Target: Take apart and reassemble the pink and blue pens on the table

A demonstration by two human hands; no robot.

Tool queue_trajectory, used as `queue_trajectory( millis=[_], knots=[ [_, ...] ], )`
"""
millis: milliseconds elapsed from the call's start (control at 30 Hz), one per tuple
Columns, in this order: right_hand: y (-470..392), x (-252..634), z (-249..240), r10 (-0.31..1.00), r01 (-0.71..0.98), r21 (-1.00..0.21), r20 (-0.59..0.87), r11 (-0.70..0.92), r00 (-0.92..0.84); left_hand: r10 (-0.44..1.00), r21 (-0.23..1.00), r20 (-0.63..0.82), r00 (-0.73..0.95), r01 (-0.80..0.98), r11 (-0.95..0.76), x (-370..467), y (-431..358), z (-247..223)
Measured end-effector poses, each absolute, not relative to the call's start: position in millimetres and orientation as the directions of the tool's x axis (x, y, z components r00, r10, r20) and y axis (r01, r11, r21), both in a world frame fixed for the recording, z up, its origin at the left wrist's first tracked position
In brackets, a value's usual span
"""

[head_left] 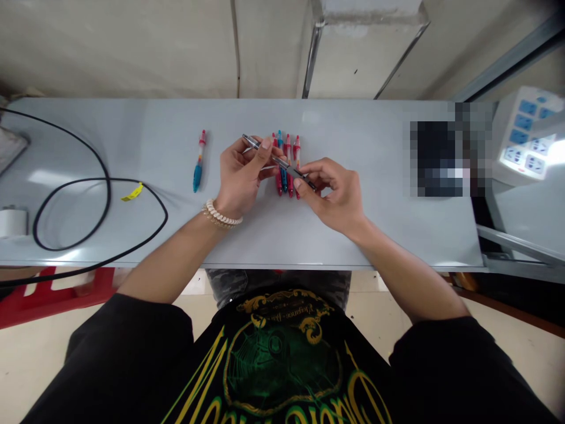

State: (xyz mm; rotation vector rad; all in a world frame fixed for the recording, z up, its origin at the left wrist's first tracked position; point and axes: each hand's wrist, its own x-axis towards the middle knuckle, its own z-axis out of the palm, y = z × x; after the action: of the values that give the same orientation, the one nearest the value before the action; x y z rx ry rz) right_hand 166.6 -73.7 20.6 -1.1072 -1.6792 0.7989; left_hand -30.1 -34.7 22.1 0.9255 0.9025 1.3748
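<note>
A silver and dark grey pen (282, 164) is held slantwise between my two hands above the table. My left hand (245, 174) pinches its upper part, with the clicker end sticking out to the upper left. At the lower right, my right hand (332, 191) grips the dark barrel near the other end between thumb and fingers. Beneath and behind the pen, several pink and blue pens (289, 150) lie side by side, partly hidden by my hands. A single pen with a pink top and blue grip (199, 161) lies apart, left of my left hand.
A black cable (106, 200) with a yellow tag (132, 192) loops over the table's left side, near a white charger (13, 222). A blurred dark object (436, 158) lies at the right. Beyond it is a white power strip (527, 138). The wall borders the table's back edge.
</note>
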Motion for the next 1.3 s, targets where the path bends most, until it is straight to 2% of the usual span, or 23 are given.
queue_trajectory(
  millis=[200,633,967,1300],
  knots=[
    [-73.9,166.7,20.9,0.923,0.312,-0.869,0.354,0.384,-0.152,0.999,0.937,-0.033,-0.006,-0.349,0.029,-30.4,-34.3,22.3],
    [-74.9,167.0,26.9,0.928,0.325,-0.870,0.348,0.372,-0.132,1.000,0.941,-0.002,0.002,-0.337,0.002,-29.7,-37.0,22.8],
    [-74.6,169.7,26.2,0.934,0.326,-0.875,0.333,0.357,-0.129,0.998,0.938,-0.049,-0.034,-0.345,0.034,-26.9,-38.2,28.9],
    [-76.2,169.2,31.5,0.914,0.318,-0.858,0.394,0.404,-0.098,0.999,0.943,-0.028,-0.021,-0.332,0.019,-27.8,-37.9,25.9]
  ],
)
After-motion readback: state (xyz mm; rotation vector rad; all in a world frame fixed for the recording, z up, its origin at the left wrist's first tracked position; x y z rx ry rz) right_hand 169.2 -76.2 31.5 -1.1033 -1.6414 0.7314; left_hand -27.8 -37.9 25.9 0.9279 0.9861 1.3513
